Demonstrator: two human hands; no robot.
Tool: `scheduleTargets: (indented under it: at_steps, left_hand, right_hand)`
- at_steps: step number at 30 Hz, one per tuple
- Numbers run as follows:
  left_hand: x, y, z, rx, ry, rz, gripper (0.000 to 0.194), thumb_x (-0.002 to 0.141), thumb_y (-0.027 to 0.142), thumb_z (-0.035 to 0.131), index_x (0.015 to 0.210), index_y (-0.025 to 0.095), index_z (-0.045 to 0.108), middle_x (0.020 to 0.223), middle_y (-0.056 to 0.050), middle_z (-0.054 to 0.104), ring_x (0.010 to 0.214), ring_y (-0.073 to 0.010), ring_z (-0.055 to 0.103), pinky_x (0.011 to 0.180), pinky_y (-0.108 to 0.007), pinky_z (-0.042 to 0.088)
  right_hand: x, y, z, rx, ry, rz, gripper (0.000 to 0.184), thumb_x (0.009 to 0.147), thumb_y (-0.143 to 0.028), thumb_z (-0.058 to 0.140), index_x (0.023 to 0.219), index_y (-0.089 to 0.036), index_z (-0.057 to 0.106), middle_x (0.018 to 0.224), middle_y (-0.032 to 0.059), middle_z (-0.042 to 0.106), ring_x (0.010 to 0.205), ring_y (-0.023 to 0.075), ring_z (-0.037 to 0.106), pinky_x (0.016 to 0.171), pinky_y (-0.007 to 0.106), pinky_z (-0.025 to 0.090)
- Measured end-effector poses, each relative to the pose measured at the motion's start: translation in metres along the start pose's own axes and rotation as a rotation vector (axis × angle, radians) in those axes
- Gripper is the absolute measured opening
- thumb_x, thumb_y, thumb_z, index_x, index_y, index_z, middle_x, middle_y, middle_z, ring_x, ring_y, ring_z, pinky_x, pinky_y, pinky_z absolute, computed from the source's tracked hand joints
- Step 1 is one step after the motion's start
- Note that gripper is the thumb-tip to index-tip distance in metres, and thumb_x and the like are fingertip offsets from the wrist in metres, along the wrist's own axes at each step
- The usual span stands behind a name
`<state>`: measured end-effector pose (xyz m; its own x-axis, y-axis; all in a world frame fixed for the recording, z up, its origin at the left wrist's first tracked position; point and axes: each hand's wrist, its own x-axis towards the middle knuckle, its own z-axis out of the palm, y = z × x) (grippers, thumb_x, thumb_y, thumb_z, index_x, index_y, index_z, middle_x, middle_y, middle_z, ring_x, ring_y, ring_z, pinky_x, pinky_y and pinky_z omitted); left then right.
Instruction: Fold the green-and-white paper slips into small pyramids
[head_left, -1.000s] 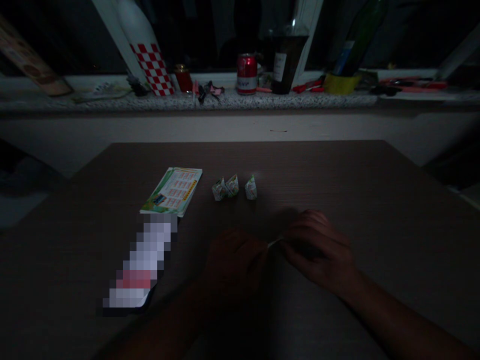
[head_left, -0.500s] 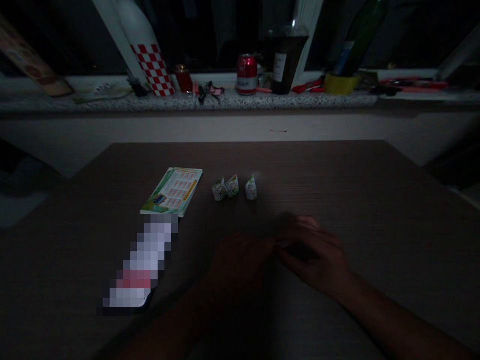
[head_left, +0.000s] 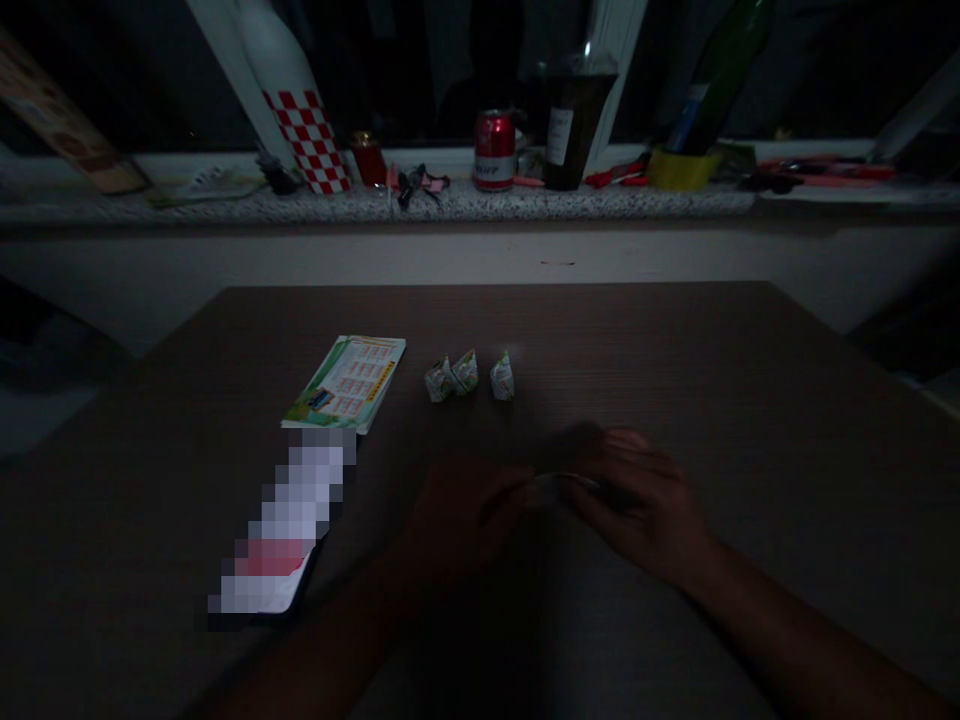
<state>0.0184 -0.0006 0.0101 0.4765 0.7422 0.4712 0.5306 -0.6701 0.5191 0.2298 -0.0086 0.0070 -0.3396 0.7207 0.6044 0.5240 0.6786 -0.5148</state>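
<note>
Your left hand (head_left: 469, 510) and right hand (head_left: 637, 505) sit close together but apart, both pinching with curled fingers (head_left: 646, 465), your forearms (head_left: 787, 610) slanting inward from either side.

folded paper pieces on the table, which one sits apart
The rightmost piece: a gap separates it from the middle piece and left piece, which sit close together.

Right of the card stack (head_left: 345, 385), my dim feed shows me three folded pieces (head_left: 465, 373); at its near edge, a phone (head_left: 294, 520). Nearer and farther right, the left hand (head_left: 466, 510) and right hand (head_left: 641, 505) pinch a pale strip (head_left: 553, 480), probably paper.
</note>
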Motion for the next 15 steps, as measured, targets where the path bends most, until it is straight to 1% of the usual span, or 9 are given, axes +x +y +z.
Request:
scheduleTargets:
  at_steps: [3,5,6,8,11,13,15]
  left_hand:
    - [0.0031,-0.0004,-0.0024,-0.189,0.019,-0.269,0.011,0.081,0.026,0.067,0.089,0.02,0.07,0.081,-0.001,0.074,0.072,-0.0164,0.069,0.068,-0.028,0.055]
    - [0.005,-0.0027,-0.0034,-0.313,0.013,-0.389,0.008,0.079,0.023,0.068,0.087,0.019,0.07,0.079,0.0,0.074,0.071,-0.0159,0.069,0.066,-0.027,0.055]
    - [0.0058,-0.004,-0.0038,-0.365,-0.001,-0.419,0.008,0.08,0.02,0.066,0.087,0.018,0.069,0.079,-0.001,0.074,0.072,-0.0156,0.069,0.066,-0.026,0.055]
    - [0.0072,-0.0058,-0.0039,-0.434,-0.036,-0.416,0.01,0.083,0.017,0.061,0.09,0.017,0.068,0.083,-0.002,0.073,0.075,-0.0154,0.068,0.067,-0.026,0.054]
    - [0.008,-0.0051,-0.0021,-0.425,-0.111,-0.333,0.015,0.087,0.015,0.053,0.092,0.016,0.067,0.087,-0.003,0.073,0.078,-0.0153,0.068,0.07,-0.026,0.054]
    - [0.0073,-0.0035,0.0009,-0.383,-0.158,-0.261,0.019,0.088,0.014,0.049,0.096,0.017,0.066,0.091,-0.003,0.072,0.082,-0.0159,0.068,0.074,-0.027,0.054]
    - [0.0054,-0.0028,0.0051,-0.34,-0.177,-0.188,0.024,0.089,0.013,0.047,0.107,0.017,0.062,0.101,-0.005,0.071,0.091,-0.017,0.067,0.081,-0.029,0.054]
  right_hand:
    - [-0.0012,0.0007,0.002,0.033,-0.02,0.039,0.007,0.084,-0.014,0.061,0.083,-0.018,0.066,0.068,0.0027,0.067,0.063,0.0169,0.061,0.068,0.036,0.048]
    - [-0.0014,0.0005,0.0029,0.016,-0.035,0.041,0.007,0.085,-0.015,0.06,0.082,-0.018,0.066,0.067,0.0025,0.066,0.063,0.0168,0.06,0.067,0.036,0.048]
    - [-0.0014,0.0002,0.003,0.004,-0.042,0.034,0.007,0.085,-0.015,0.06,0.083,-0.018,0.065,0.068,0.0026,0.067,0.063,0.017,0.06,0.068,0.036,0.048]
    - [-0.0014,-0.0006,0.0028,-0.009,-0.05,0.02,0.005,0.084,-0.015,0.061,0.085,-0.019,0.064,0.072,0.003,0.068,0.067,0.0176,0.061,0.069,0.036,0.048]
    - [-0.0024,-0.0019,0.0023,0.001,-0.065,0.026,0.013,0.082,-0.015,0.063,0.095,-0.018,0.063,0.084,0.0052,0.07,0.076,0.019,0.063,0.073,0.036,0.048]
    - [-0.0036,-0.0028,0.0031,0.019,-0.071,0.036,0.017,0.082,-0.014,0.063,0.099,-0.018,0.062,0.082,0.0043,0.068,0.074,0.0179,0.062,0.07,0.034,0.049]
    - [-0.0048,-0.0038,0.005,0.046,-0.093,0.05,0.022,0.082,-0.013,0.062,0.103,-0.018,0.06,0.077,0.0027,0.066,0.07,0.0164,0.06,0.066,0.031,0.049]
